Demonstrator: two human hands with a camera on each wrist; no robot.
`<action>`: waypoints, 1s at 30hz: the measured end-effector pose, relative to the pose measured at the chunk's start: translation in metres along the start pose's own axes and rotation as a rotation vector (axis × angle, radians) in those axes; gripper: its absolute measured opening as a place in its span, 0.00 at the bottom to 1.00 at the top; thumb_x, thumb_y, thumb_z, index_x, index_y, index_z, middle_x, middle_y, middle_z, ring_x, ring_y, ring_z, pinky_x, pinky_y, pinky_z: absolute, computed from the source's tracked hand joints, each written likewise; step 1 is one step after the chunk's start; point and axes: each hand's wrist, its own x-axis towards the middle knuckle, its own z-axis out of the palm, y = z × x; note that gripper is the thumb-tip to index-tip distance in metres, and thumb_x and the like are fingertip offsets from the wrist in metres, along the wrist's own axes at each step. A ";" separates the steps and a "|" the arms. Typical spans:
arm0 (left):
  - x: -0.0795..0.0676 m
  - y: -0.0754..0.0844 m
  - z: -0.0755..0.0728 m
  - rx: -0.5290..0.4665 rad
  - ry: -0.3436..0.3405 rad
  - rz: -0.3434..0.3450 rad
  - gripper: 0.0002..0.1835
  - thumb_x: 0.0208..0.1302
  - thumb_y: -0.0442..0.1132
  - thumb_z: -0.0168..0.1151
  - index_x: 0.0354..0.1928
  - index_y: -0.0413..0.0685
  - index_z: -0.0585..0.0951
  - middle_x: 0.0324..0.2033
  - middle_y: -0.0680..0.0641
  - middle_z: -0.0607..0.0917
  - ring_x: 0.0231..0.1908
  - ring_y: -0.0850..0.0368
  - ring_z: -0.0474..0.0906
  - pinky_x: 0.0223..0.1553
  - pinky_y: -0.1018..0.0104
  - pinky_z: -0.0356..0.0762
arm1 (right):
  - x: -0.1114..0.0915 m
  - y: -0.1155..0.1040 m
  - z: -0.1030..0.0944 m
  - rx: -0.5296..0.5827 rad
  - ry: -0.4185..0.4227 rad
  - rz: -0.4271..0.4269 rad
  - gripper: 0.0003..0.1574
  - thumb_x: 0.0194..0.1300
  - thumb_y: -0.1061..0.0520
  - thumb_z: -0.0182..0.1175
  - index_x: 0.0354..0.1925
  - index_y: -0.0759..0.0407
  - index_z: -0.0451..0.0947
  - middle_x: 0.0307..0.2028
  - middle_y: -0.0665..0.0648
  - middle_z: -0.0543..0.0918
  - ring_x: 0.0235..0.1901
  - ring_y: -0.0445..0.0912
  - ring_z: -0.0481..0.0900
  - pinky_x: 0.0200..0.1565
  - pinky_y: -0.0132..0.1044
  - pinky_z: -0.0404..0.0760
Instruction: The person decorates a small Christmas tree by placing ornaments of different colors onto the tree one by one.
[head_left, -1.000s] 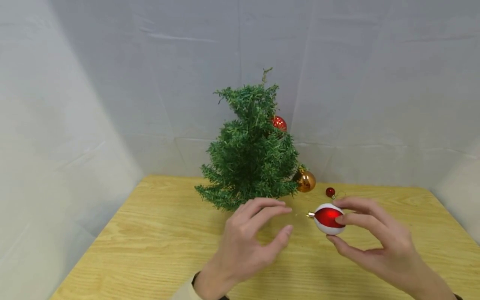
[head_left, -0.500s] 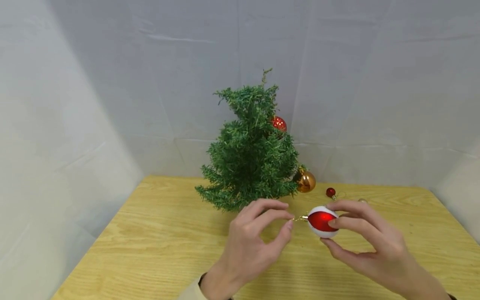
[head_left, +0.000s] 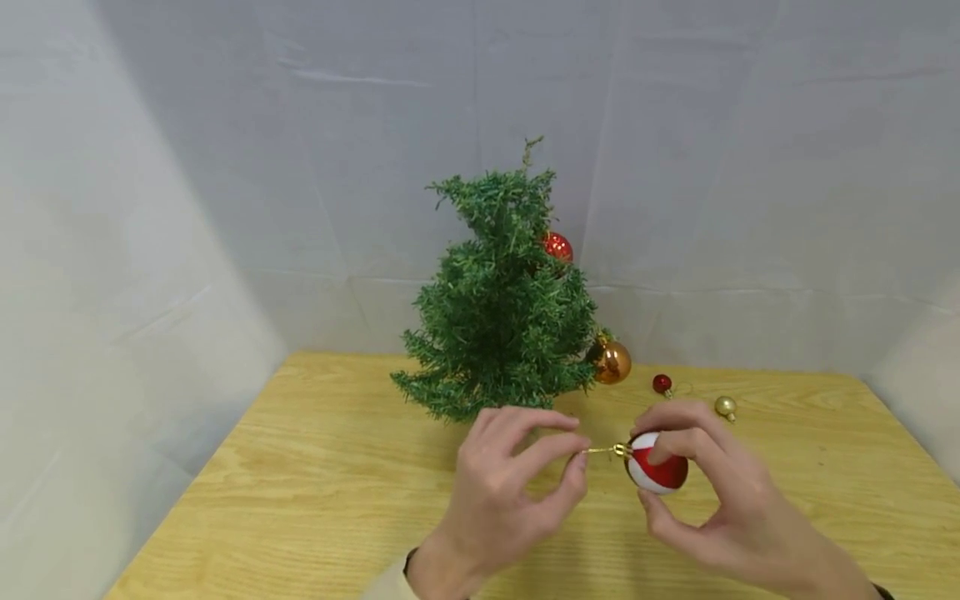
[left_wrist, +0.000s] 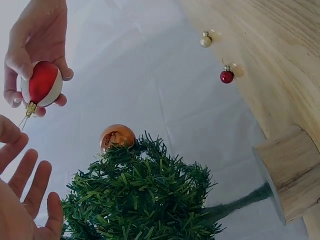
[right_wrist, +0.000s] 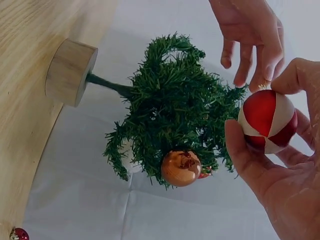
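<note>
My right hand [head_left: 720, 492] holds a red and white Christmas bauble [head_left: 660, 473] between thumb and fingers, above the table in front of the tree. Its gold cap faces left, toward my left hand [head_left: 517, 492], which pinches the thin gold hanging loop [head_left: 600, 451] between thumb and forefinger and draws it straight. In the left wrist view the loop runs from the cap of the bauble [left_wrist: 44, 85] to the left fingertips. Just behind both hands stands a small green Christmas tree [head_left: 502, 308], with a shiny copper bauble [head_left: 613, 362] and a red bauble [head_left: 557, 247] on its right side.
A small dark red bauble [head_left: 662, 383] and a small pale gold one [head_left: 725, 406] lie on the wooden table [head_left: 300, 467] at the back right. The tree stands on a round wooden base [right_wrist: 70, 72]. Pale sheeting [head_left: 712, 167] hangs behind the table.
My left hand has closed its thumb and forefinger on the hanging loop. The bauble has turned in my right hand and sits slightly lower; the pale gold bauble behind has come into view.
</note>
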 end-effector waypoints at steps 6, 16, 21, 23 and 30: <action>0.001 0.001 0.001 0.021 0.015 0.054 0.05 0.59 0.37 0.68 0.35 0.51 0.89 0.38 0.51 0.90 0.39 0.60 0.85 0.44 0.69 0.76 | -0.003 -0.002 0.002 0.023 -0.046 0.042 0.10 0.54 0.70 0.56 0.38 0.66 0.72 0.45 0.58 0.81 0.35 0.34 0.74 0.32 0.19 0.71; 0.000 0.005 0.005 0.067 0.005 0.074 0.05 0.60 0.39 0.67 0.36 0.54 0.89 0.39 0.52 0.90 0.39 0.61 0.85 0.46 0.65 0.75 | -0.003 0.003 0.015 -0.059 0.041 0.042 0.18 0.77 0.52 0.51 0.35 0.65 0.73 0.33 0.50 0.79 0.28 0.31 0.73 0.27 0.17 0.71; 0.000 0.005 0.005 0.072 -0.002 0.061 0.05 0.60 0.39 0.67 0.35 0.54 0.89 0.39 0.52 0.90 0.39 0.61 0.85 0.46 0.65 0.75 | -0.001 0.005 0.016 -0.108 0.035 0.036 0.20 0.77 0.48 0.54 0.39 0.64 0.79 0.32 0.51 0.83 0.27 0.31 0.76 0.27 0.18 0.74; 0.000 0.006 0.005 0.071 -0.005 0.049 0.05 0.60 0.39 0.67 0.35 0.54 0.90 0.39 0.53 0.90 0.39 0.61 0.85 0.46 0.65 0.75 | 0.001 0.005 0.017 -0.098 0.023 0.016 0.18 0.77 0.50 0.54 0.40 0.63 0.81 0.33 0.50 0.83 0.26 0.31 0.75 0.28 0.17 0.73; 0.000 0.007 0.007 0.041 -0.014 -0.002 0.04 0.59 0.37 0.68 0.34 0.53 0.89 0.39 0.53 0.90 0.38 0.62 0.84 0.45 0.67 0.75 | 0.005 0.007 0.019 -0.110 0.011 -0.031 0.16 0.79 0.54 0.51 0.38 0.60 0.82 0.32 0.49 0.82 0.26 0.31 0.73 0.30 0.17 0.73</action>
